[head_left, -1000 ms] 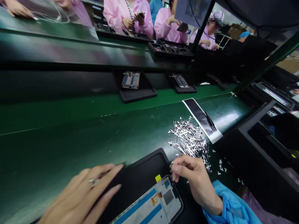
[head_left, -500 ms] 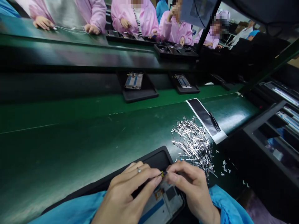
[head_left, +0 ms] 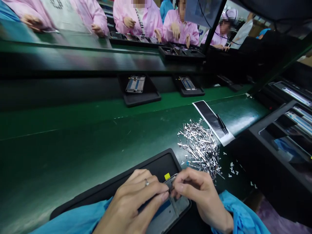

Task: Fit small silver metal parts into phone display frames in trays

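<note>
A grey phone frame [head_left: 168,214] with a blue strip lies tilted in a black tray [head_left: 148,165] before me. My left hand [head_left: 136,198], with a ring on one finger, reaches over the frame from the left, its thumb and index finger pressed together near the top end. My right hand [head_left: 200,195] is at the frame's right edge, thumb and fingers curled in a pinch. The fingertips of both hands almost meet, and whatever lies between them is too small or hidden to make out. A yellow tab [head_left: 167,176] sticks out past the frame's top edge.
A heap of small silvery strips [head_left: 201,146] lies beyond my right hand. Tweezers [head_left: 222,124] rest on a black-and-white sheet [head_left: 209,120]. Two trays [head_left: 143,100] with phone frames stand farther back. Dark racks [head_left: 265,143] flank the right; people in pink sit opposite.
The yellow tab, earlier at my left fingertips, now shows free above the frame's top edge. My fingertips have shifted slightly down, over the orange-brown part seen before. Co-workers' hands have moved.
</note>
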{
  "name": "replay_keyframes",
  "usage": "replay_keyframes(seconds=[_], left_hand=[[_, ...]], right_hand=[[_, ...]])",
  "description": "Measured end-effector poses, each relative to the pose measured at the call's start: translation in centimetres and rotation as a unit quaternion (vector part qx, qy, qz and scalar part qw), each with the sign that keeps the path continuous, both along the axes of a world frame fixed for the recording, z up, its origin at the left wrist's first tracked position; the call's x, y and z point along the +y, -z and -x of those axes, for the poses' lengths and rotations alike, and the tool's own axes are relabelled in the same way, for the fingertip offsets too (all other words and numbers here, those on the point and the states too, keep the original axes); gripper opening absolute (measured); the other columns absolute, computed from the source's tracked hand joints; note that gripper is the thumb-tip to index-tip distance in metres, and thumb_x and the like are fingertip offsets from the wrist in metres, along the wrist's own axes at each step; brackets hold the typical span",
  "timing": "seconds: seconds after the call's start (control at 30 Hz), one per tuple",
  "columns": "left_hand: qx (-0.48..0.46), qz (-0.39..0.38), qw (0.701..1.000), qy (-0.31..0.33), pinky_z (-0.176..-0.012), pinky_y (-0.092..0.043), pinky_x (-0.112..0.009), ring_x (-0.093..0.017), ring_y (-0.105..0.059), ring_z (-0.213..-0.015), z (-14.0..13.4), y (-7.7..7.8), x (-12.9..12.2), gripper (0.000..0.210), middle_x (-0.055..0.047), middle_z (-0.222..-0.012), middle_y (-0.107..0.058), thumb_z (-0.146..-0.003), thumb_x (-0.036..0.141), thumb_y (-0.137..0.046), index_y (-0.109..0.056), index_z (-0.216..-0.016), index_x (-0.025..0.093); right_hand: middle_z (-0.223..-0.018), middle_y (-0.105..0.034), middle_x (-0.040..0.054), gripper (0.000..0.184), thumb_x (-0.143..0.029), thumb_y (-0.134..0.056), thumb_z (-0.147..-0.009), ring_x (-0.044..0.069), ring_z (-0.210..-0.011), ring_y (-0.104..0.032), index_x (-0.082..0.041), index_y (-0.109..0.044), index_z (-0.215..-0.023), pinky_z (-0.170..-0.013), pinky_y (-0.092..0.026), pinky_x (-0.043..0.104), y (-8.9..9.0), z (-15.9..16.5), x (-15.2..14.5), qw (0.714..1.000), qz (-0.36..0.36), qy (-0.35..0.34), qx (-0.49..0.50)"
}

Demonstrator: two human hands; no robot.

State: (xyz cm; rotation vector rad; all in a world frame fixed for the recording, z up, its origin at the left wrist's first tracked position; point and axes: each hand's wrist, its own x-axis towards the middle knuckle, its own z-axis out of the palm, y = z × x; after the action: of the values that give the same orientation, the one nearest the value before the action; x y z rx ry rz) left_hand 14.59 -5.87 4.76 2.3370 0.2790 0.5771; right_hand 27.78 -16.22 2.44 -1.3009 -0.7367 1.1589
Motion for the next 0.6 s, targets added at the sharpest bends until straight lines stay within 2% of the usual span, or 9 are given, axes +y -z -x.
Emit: replay_keyframes(seconds=[0.23, 0.33, 0.4, 0.5, 0.57, 0.6], left_hand=[[-0.026, -0.031, 0.999, -0.01, -0.058, -0.043, -0.02, -0.009, -0.052, -0.057, 0.24, -0.56, -0.33, 0.018, 0.005, -0.064, -0.058, -0.084, 0.015, -0.039, -0.056, -0.08, 0.022], [-0.027, 0.0, 0.999, -0.025, -0.06, -0.043, -0.02, -0.009, -0.054, -0.058, -0.01, -0.6, -0.53, 0.017, 0.005, -0.064, -0.06, -0.082, 0.014, -0.043, -0.057, -0.079, 0.024], [-0.004, 0.055, 0.998, -0.014, -0.06, -0.044, -0.02, -0.009, -0.055, -0.059, -0.13, -0.4, -0.66, 0.017, 0.005, -0.066, -0.061, -0.082, 0.016, -0.045, -0.057, -0.076, 0.024], [0.048, 0.165, 0.985, -0.013, -0.058, -0.044, -0.019, -0.01, -0.055, -0.061, -0.17, -0.13, -0.71, 0.018, 0.004, -0.066, -0.06, -0.081, 0.02, -0.046, -0.058, -0.069, 0.023], [0.068, 0.21, 0.975, -0.037, -0.056, -0.044, -0.018, -0.011, -0.056, -0.061, -0.08, -0.09, -0.51, 0.019, 0.003, -0.065, -0.06, -0.08, 0.022, -0.047, -0.059, -0.065, 0.022], [0.076, 0.217, 0.972, -0.052, -0.055, -0.044, -0.018, -0.011, -0.056, -0.06, 0.0, -0.06, -0.33, 0.02, 0.003, -0.064, -0.059, -0.079, 0.023, -0.047, -0.059, -0.063, 0.022]], right_hand=[[-0.058, -0.061, -0.0003, 0.009, -0.021, -0.063, -0.071, 0.007, -0.052, -0.052, -0.014, -0.061, -0.066, -0.054, -0.041, 0.02, -0.71, -0.17, -0.27, 0.993, 0.007, -0.032, 0.115], [-0.056, -0.06, -0.0001, 0.009, -0.02, -0.062, -0.07, 0.007, -0.05, -0.052, -0.013, -0.061, -0.064, -0.053, -0.04, 0.02, -0.76, -0.03, -0.16, 0.983, 0.009, -0.045, 0.176], [-0.055, -0.058, -0.0004, 0.011, -0.022, -0.061, -0.071, 0.008, -0.05, -0.051, -0.014, -0.059, -0.064, -0.053, -0.04, 0.02, -0.54, 0.18, -0.12, 0.982, 0.014, -0.051, 0.181], [-0.057, -0.055, -0.0018, 0.014, -0.026, -0.058, -0.074, 0.008, -0.054, -0.05, -0.015, -0.056, -0.065, -0.054, -0.039, 0.02, -0.21, 0.35, -0.21, 0.996, 0.017, -0.037, 0.078], [-0.06, -0.053, -0.0022, 0.018, -0.028, -0.052, -0.079, 0.008, -0.058, -0.049, -0.016, -0.054, -0.066, -0.056, -0.038, 0.019, -0.09, -0.01, -0.6, 0.998, 0.015, -0.016, -0.065], [-0.062, -0.052, -0.002, 0.019, -0.028, -0.049, -0.082, 0.008, -0.06, -0.048, -0.017, -0.053, -0.067, -0.056, -0.038, 0.019, -0.01, -0.43, -0.99, 0.99, 0.017, -0.001, -0.143]])
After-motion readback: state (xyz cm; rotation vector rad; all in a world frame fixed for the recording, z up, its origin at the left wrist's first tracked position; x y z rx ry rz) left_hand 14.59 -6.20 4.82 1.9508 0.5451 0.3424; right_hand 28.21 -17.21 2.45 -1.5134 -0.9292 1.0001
